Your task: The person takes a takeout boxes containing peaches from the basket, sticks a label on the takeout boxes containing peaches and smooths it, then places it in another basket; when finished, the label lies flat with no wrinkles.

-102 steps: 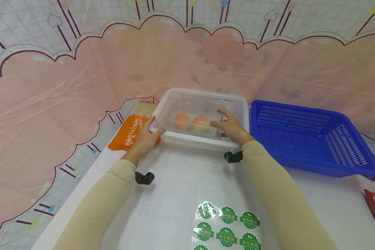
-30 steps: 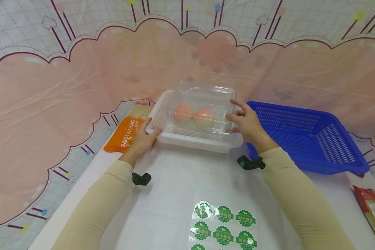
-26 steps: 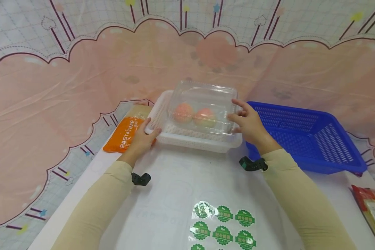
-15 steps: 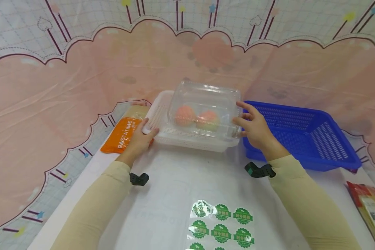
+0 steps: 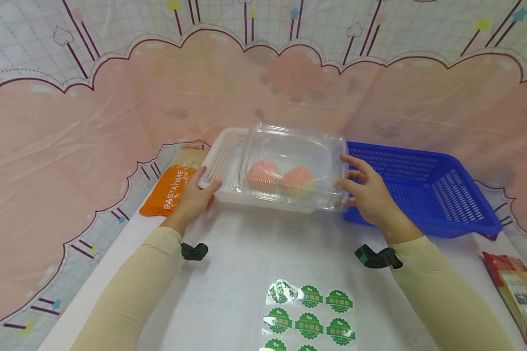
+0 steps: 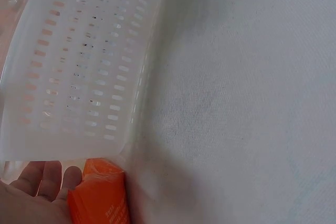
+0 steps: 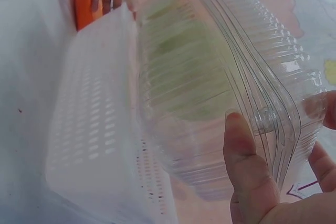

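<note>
A clear plastic clamshell box (image 5: 296,146) with two peach-like pink and yellow fruits (image 5: 263,174) inside hangs tilted over the white perforated basket (image 5: 221,158). My right hand (image 5: 371,197) holds this box by its right end; the right wrist view shows the thumb (image 7: 241,140) on one side of its rim and fingers on the other. My left hand (image 5: 193,197) grips the basket at its near left corner, thumb over the rim. In the left wrist view, the basket wall (image 6: 79,82) hides part of that hand.
A blue basket (image 5: 430,200) stands right of the white one. Beside my left hand lies an orange-and-clear PASTATIME bag (image 5: 173,190). Green round stickers on a sheet (image 5: 309,324) lie at the near edge. A red-topped packet (image 5: 516,292) is at the far right.
The clamshell box has come up out of the white basket and shifted right and nearer with my right hand, its top now tilted towards me. My left hand stays on the basket corner.
</note>
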Action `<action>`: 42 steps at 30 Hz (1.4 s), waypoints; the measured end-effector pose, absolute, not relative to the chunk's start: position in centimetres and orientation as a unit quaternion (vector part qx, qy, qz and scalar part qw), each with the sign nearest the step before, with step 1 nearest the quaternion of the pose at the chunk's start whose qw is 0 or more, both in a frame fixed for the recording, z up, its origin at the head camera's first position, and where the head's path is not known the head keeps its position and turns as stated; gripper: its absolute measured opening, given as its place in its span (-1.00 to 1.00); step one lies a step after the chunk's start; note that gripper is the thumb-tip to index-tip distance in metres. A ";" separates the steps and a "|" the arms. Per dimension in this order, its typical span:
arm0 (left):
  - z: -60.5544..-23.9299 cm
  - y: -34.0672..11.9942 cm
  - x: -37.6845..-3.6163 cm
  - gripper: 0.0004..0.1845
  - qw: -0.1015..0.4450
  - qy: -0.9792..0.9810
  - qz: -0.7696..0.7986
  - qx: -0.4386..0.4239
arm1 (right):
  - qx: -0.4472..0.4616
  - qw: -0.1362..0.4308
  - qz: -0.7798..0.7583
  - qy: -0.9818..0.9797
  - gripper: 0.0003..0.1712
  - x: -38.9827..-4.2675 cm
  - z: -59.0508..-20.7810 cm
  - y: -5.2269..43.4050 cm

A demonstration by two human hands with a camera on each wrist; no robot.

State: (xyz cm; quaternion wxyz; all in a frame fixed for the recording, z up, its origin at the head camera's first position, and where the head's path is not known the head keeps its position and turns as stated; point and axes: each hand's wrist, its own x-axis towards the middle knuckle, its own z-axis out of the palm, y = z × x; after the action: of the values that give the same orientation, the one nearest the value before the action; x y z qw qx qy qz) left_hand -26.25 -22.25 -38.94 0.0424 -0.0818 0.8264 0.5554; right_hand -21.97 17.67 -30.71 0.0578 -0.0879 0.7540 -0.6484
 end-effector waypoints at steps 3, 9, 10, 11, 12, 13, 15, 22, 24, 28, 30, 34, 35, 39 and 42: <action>-39.0 -22.2 -26.2 -0.09 0.039 0.828 0.553 -0.077 | -0.088 0.058 -0.641 0.761 -0.25 -21.3 -30.8 17.9; -39.2 -22.2 -26.2 -0.07 0.032 0.831 0.551 -0.071 | -0.086 0.058 -0.622 0.776 -0.25 -20.0 -31.3 18.6; -39.2 -22.2 -26.2 -0.07 0.030 0.831 0.551 -0.070 | -0.086 0.057 -0.618 0.779 -0.25 -19.8 -31.4 18.8; -39.2 -22.2 -26.2 -0.07 0.028 0.832 0.550 -0.068 | -0.086 0.056 -0.615 0.782 -0.25 -19.6 -31.5 18.9; -39.2 -22.2 -26.2 -0.06 0.027 0.833 0.549 -0.067 | -0.087 0.055 -0.612 0.784 -0.25 -19.3 -31.6 19.0; -39.2 -22.1 -26.2 -0.06 0.026 0.834 0.547 -0.066 | -0.088 0.055 -0.612 0.784 -0.26 -19.1 -31.7 19.1; -39.3 -22.1 -26.2 -0.06 0.027 0.835 0.546 -0.068 | -0.089 0.053 -0.609 0.786 -0.27 -18.7 -32.0 19.4; -39.1 -22.0 -26.2 -0.08 0.029 0.840 0.536 -0.076 | -0.097 0.052 -0.622 0.775 -0.31 -17.4 -33.1 20.3; -39.1 -21.9 -26.2 -0.07 0.030 0.840 0.537 -0.078 | -0.098 0.052 -0.625 0.773 -0.31 -17.1 -33.4 20.5; -39.0 -22.0 -26.4 -0.07 0.033 0.837 0.540 -0.080 | -0.102 0.050 -0.632 0.767 -0.32 -16.5 -33.9 20.9; -39.0 -22.0 -26.4 -0.07 0.034 0.837 0.539 -0.080 | -0.107 0.048 -0.638 0.761 -0.34 -16.1 -34.1 21.1; -39.0 -22.1 -26.5 -0.07 0.034 0.839 0.537 -0.082 | -0.123 0.047 -0.647 0.751 -0.36 -15.4 -34.5 21.4; -39.0 -22.1 -26.5 -0.08 0.034 0.839 0.538 -0.082 | -0.127 0.047 -0.649 0.749 -0.37 -15.2 -34.6 21.4; -39.0 -22.1 -26.5 -0.10 0.033 0.837 0.541 -0.079 | -0.140 0.041 -0.654 0.743 -0.39 -14.6 -34.9 21.5; -39.0 -22.1 -26.5 -0.10 0.033 0.837 0.541 -0.076 | -0.145 0.037 -0.661 0.735 -0.41 -14.1 -35.0 21.5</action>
State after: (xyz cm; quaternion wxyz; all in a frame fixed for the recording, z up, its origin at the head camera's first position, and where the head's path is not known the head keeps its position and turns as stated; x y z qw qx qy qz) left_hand -26.49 -22.11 -39.00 0.0327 -0.0765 0.8369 0.5409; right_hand -14.08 21.54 -35.04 0.0373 -0.1446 0.7350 -0.6615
